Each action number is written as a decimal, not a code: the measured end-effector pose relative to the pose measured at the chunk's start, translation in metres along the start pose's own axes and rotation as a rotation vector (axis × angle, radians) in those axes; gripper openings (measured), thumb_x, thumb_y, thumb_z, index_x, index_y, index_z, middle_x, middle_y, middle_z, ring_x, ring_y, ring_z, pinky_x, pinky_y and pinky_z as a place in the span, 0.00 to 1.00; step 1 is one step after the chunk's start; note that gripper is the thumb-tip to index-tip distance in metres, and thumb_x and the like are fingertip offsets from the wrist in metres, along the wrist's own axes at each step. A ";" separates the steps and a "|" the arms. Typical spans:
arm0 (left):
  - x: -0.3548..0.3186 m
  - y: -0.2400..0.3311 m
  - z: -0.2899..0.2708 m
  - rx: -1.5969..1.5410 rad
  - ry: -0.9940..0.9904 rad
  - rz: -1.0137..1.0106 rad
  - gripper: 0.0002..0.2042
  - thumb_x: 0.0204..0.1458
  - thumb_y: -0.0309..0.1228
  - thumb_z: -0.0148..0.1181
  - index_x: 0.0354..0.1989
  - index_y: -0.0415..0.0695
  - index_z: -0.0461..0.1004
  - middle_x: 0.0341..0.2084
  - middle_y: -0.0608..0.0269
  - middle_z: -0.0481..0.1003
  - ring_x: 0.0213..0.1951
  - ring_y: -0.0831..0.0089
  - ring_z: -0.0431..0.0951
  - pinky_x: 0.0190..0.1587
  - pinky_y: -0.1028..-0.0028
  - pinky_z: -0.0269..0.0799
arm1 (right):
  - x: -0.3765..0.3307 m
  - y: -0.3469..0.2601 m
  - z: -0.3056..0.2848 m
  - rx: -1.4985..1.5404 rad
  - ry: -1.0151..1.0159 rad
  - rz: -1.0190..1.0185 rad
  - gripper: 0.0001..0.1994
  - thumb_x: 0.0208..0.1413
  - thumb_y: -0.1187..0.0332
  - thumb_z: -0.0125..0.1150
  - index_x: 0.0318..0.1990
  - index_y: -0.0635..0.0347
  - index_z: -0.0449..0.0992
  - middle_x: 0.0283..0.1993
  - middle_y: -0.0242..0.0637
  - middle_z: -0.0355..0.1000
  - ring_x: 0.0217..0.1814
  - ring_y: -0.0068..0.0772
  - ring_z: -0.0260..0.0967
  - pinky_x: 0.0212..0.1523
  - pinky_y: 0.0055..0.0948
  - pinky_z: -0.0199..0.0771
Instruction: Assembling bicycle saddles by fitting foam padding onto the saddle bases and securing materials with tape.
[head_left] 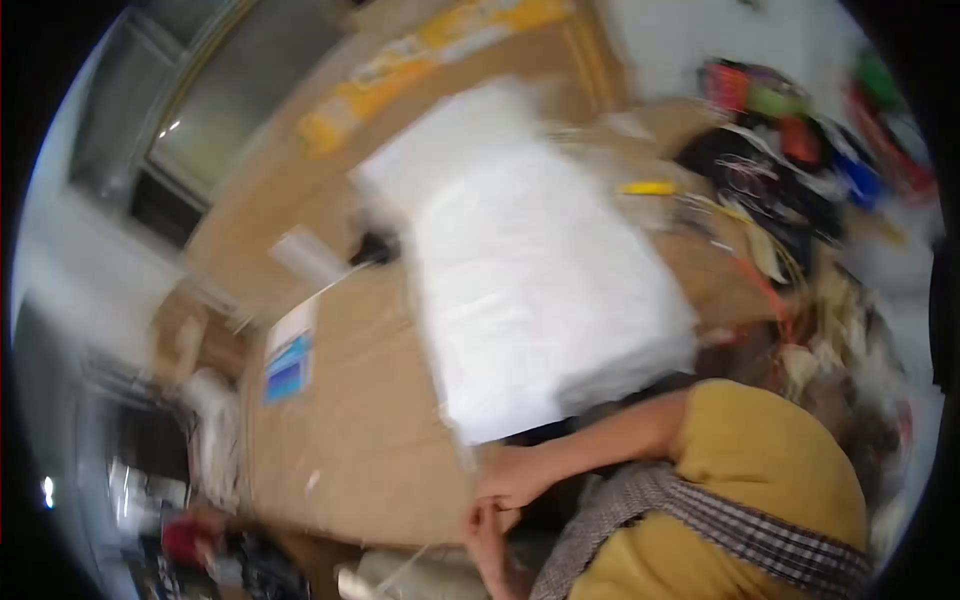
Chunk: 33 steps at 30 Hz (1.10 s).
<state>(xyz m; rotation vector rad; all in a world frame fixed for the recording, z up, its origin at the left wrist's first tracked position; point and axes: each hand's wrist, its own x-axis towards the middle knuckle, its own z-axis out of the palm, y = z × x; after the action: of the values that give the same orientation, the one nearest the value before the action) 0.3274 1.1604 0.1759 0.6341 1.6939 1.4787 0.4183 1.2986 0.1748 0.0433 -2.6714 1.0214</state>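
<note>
Beside the table's near edge my right hand (512, 478) reaches across from a yellow sleeve, its fingers curled together. Below it, my left hand (486, 542) comes up from the lower edge, fingertips pinched close against the right hand's fingers. Whatever they pinch is too small and blurred to make out. Just beyond the hands lies a large stack of white cloth (545, 290), spread over the middle of the table and hanging at its near right corner.
The brown-covered table (370, 440) carries a blue-and-white card (288, 368) at left and a small black thing (374, 247) beside the cloth. Yellow printed tape (420, 60) runs along the far side. A yellow-handled tool (648, 188) and a heap of coloured items (770, 150) lie at right.
</note>
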 end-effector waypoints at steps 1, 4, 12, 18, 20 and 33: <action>0.011 -0.001 0.013 -0.033 -0.091 0.059 0.04 0.51 0.26 0.52 0.27 0.39 0.70 0.27 0.63 0.72 0.31 0.77 0.71 0.37 0.78 0.67 | -0.011 0.009 -0.005 -0.034 0.074 0.072 0.05 0.40 0.68 0.52 0.25 0.58 0.70 0.22 0.43 0.69 0.25 0.48 0.66 0.24 0.40 0.64; 0.023 0.006 0.078 -0.027 -0.285 -0.017 0.05 0.51 0.25 0.51 0.26 0.38 0.70 0.27 0.62 0.72 0.30 0.78 0.70 0.36 0.80 0.66 | -0.086 0.016 -0.027 -0.003 0.336 0.236 0.06 0.37 0.69 0.52 0.23 0.61 0.71 0.22 0.45 0.69 0.26 0.50 0.67 0.26 0.41 0.66; 0.032 -0.011 0.224 0.288 -0.566 0.209 0.08 0.53 0.27 0.50 0.23 0.38 0.67 0.17 0.68 0.68 0.23 0.82 0.66 0.28 0.82 0.62 | -0.223 0.042 -0.086 -0.035 0.303 0.591 0.05 0.36 0.70 0.52 0.21 0.61 0.72 0.22 0.44 0.69 0.27 0.49 0.67 0.27 0.39 0.66; 0.067 -0.028 0.361 0.492 -0.747 0.075 0.14 0.52 0.27 0.45 0.14 0.42 0.63 0.15 0.63 0.69 0.18 0.78 0.67 0.26 0.77 0.63 | -0.408 0.067 -0.131 0.250 0.778 0.691 0.05 0.43 0.69 0.55 0.24 0.62 0.72 0.22 0.40 0.69 0.22 0.30 0.65 0.26 0.32 0.65; 0.076 -0.052 0.407 0.507 -0.881 0.081 0.11 0.50 0.26 0.48 0.16 0.41 0.65 0.18 0.63 0.70 0.19 0.79 0.67 0.25 0.78 0.62 | -0.479 0.056 -0.159 0.279 1.098 0.945 0.06 0.48 0.69 0.55 0.30 0.62 0.72 0.25 0.38 0.70 0.27 0.26 0.66 0.31 0.27 0.66; 0.012 -0.085 0.585 0.716 -1.268 0.334 0.15 0.43 0.29 0.55 0.40 0.38 0.68 0.32 0.52 0.73 0.33 0.62 0.74 0.36 0.68 0.69 | -0.815 0.043 -0.110 -0.072 1.055 1.446 0.09 0.48 0.70 0.58 0.36 0.64 0.71 0.31 0.36 0.69 0.32 0.26 0.64 0.45 0.29 0.65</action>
<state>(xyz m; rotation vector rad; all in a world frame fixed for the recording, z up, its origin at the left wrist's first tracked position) 0.8068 1.4930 0.0819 1.8069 1.0026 0.3035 1.2231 1.3454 0.0049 -1.9749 -1.4241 0.7663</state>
